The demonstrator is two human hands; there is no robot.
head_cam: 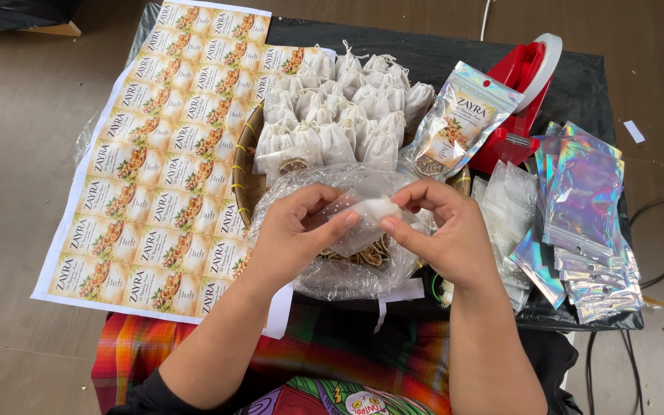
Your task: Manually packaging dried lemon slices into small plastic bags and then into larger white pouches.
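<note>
Both hands are meeting over the lap: the left hand and right hand are each pinching a small white pouch between thumb and fingertips, holding it just above a clear bag of dried slices. Behind, a woven basket is holding a heap of tied white sachets — too many to count. One filled shiny packet is leaning at its right edge, before a red tape dispenser. A label sheet is lying left; empty holographic pouches are stacking right — the number is unclear.
</note>
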